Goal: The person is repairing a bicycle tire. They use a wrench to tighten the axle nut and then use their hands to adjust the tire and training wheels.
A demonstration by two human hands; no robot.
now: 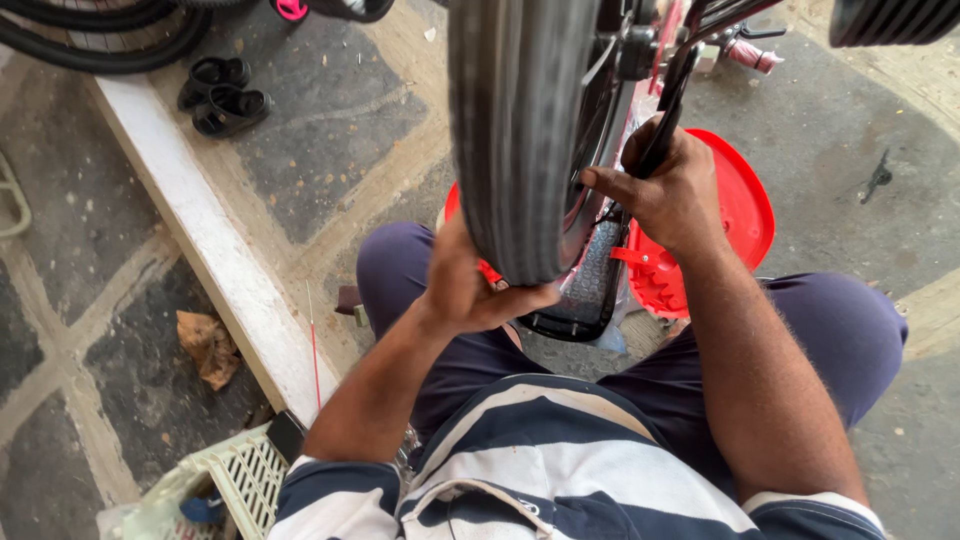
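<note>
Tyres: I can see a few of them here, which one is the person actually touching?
The big upright tyre in the middle, tread towards the camera. The left hand cups its bottom edge. The tyres at top left and top right lie apart, untouched.

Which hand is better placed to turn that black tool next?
The right hand, probably: it already grips the black tool beside the tyre. The left hand is busy under the tyre.

A matt black rubber tyre [515, 130], finely ribbed, stands above a glossy red plastic disc [735, 215]. The stone paving [330, 110] looks rough and dusty beside a painted concrete kerb [215, 250] and a pale plastic crate [235, 475].
</note>
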